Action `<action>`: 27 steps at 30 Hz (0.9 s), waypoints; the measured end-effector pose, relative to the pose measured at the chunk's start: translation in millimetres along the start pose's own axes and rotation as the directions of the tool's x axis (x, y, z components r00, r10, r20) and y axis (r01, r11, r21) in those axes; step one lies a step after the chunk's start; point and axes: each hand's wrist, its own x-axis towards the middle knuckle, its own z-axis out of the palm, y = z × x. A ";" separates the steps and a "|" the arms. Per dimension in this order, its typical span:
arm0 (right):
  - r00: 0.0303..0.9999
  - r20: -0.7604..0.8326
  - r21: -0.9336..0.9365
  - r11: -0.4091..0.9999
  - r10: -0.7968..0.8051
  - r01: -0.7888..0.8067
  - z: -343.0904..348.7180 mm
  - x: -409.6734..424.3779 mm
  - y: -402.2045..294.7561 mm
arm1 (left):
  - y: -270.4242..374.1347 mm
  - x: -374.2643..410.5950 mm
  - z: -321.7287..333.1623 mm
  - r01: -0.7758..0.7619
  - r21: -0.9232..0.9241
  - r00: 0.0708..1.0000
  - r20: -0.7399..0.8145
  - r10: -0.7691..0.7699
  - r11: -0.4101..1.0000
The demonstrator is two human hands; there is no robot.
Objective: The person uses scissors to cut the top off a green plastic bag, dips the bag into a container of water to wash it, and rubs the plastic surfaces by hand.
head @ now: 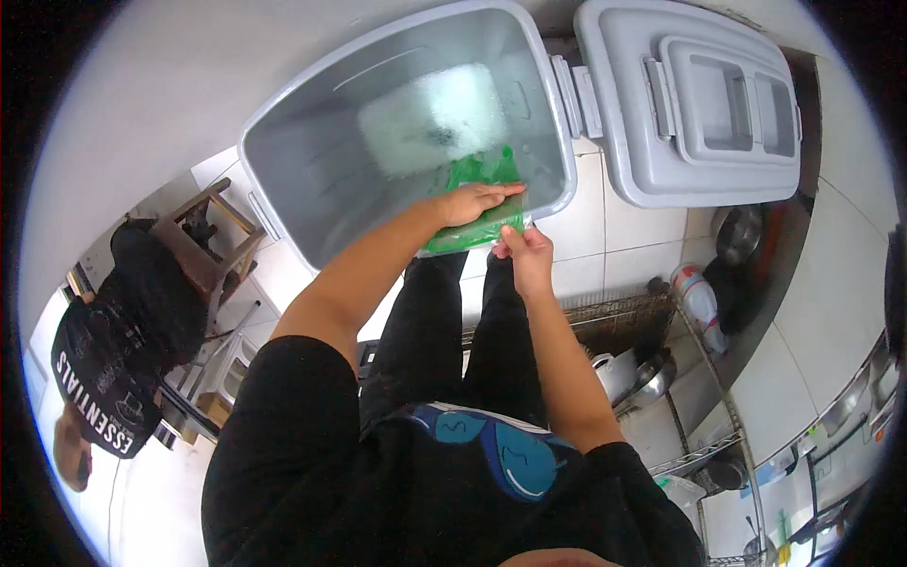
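Observation:
A large grey plastic bin (pixel 312 127) stands before me with its inside in view. A green and clear plastic bag (pixel 471 232) lies across its near rim, and more green plastic reaches down inside the bin. My left hand (pixel 473 203) rests on top of the bag with its fingers stretched to the right; whether it grips any plastic cannot be told. With thumb and fingers, my right hand (pixel 526 246) pinches the right edge of the bag by the bin's near right corner. At the bottom of the bin is a pale, shiny patch (pixel 432 120).
The bin's grey lid (pixel 638 170) hangs open at the right. A wire rack (pixel 730 418) with metal pots (pixel 655 375) stands at lower right. On the left, a person in black (pixel 106 368) is beside a wooden stool or chair (pixel 237 220).

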 end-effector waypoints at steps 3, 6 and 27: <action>1.000 -0.011 0.058 0.998 0.004 -0.003 0.8 0.9 -1.2 | -5.2 11.9 -5.2 0.042 -0.009 0.999 0.030 -0.042 0.999; 1.000 -0.013 0.005 1.000 -0.008 0.008 -1.5 1.3 3.6 | -16.2 25.0 -6.1 0.042 -0.067 0.999 0.015 -0.041 0.997; 0.990 -0.139 -0.030 0.999 -0.036 0.032 11.6 -3.6 -4.6 | -66.4 78.4 -12.2 0.213 0.166 0.976 -0.079 -0.202 0.963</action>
